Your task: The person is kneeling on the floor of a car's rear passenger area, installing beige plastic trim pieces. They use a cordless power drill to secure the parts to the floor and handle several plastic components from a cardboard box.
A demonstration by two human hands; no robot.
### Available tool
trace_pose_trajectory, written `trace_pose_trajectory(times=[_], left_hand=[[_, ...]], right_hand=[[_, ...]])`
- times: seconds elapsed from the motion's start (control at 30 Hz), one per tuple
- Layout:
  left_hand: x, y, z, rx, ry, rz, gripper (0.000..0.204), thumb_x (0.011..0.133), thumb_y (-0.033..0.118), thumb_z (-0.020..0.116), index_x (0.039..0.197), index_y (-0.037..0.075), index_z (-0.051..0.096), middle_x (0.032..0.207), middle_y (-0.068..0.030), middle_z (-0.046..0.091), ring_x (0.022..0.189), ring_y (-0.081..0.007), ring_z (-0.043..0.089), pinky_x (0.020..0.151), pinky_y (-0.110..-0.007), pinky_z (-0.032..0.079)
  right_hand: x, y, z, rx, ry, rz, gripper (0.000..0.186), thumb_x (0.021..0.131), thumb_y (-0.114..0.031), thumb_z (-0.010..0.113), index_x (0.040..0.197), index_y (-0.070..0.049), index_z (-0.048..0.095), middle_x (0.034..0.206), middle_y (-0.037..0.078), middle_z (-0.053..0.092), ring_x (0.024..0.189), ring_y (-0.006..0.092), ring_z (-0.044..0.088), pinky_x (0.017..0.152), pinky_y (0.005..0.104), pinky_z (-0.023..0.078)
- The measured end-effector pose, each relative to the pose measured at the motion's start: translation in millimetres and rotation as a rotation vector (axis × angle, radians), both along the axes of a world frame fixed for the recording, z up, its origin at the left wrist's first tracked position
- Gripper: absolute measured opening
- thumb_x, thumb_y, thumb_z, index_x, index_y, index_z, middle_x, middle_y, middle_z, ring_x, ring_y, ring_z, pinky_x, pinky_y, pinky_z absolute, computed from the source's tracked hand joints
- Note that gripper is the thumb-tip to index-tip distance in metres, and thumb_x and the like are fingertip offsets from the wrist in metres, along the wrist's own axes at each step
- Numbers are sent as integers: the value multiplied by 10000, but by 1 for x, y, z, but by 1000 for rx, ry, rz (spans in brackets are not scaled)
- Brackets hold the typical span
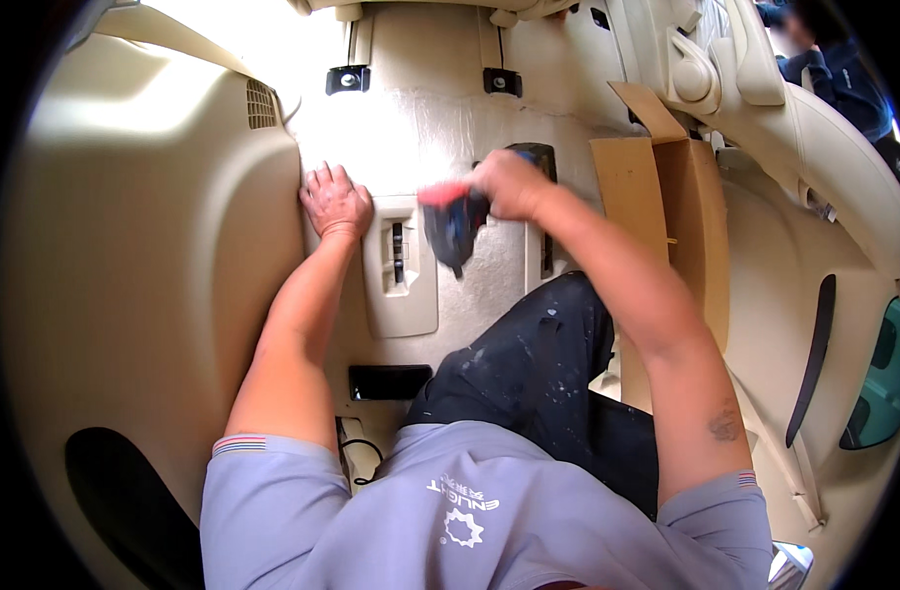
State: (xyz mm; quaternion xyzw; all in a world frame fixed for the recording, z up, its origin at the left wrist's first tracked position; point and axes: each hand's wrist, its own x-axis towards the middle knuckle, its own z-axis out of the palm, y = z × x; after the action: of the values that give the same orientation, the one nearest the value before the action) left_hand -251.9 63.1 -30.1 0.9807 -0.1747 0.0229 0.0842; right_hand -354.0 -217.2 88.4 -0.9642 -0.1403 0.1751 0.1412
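My left hand (pixel 336 204) rests flat with spread fingers at the upper left corner of a beige plastic trim plate (pixel 411 307) with a slotted recess, on the carpeted vehicle floor (pixel 440 128). My right hand (pixel 511 189) is closed on a motion-blurred red and black power tool (pixel 453 226), apparently a cordless drill, held just right of that plate. Behind this hand, a black fitting (pixel 546 252) shows in a second beige floor strip (pixel 534 273), partly hidden. A black rectangular object (pixel 389 383) lies below the plate, left of my bent knee.
A beige side panel (pixel 155 246) curves along the left. An open cardboard box (pixel 627 197) stands right. Beige seats (pixel 760 54) are at upper right, a person in dark clothing (pixel 839 88) beyond them. Black brackets (pixel 348 80) are bolted ahead. A seat belt (pixel 784 472) hangs lower right.
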Motion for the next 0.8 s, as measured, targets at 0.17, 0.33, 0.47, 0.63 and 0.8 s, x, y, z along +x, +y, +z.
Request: trace_pose_trajectory(times=[0.17,0.33,0.47,0.63,0.8], left_hand=[[-2,-3,5,20,95,-3,432,815,305,605,1169,58,606,1423,-150,499,1331,-334,425,1078,-519,334],[-2,-3,4,68,128,34,460,834,309,603,1219,58,591,1461,-165,471,1394,-341,377,1138,-531,287],[-4,-3,4,89,113,27,453,839,319,605,1217,70,590,1454,-149,477,1382,-328,393,1123,-521,305],[-4,-9,7,117,113,22,479,860,336,587,1260,72,575,1475,-150,475,1392,-321,394,1129,-522,306],[1,-2,6,113,93,32,489,858,331,606,1264,61,576,1489,-150,471,1377,-329,402,1122,-519,310]], right_hand=[[19,-21,101,164,218,-502,245,655,-195,759,830,-28,722,807,194,715,804,344,705,769,412,545],[-12,-34,169,306,2,-567,341,674,-217,811,945,-32,717,855,133,725,802,258,691,786,374,543],[-67,-31,246,573,-113,-781,377,717,-137,849,1043,-32,690,923,60,713,843,186,687,801,370,551],[-145,-43,317,881,-33,-976,440,691,-97,858,1080,-26,663,933,57,684,842,193,674,793,374,556],[-196,13,341,1114,238,-1038,393,699,-104,833,1046,-5,675,910,82,726,837,208,691,788,356,558]])
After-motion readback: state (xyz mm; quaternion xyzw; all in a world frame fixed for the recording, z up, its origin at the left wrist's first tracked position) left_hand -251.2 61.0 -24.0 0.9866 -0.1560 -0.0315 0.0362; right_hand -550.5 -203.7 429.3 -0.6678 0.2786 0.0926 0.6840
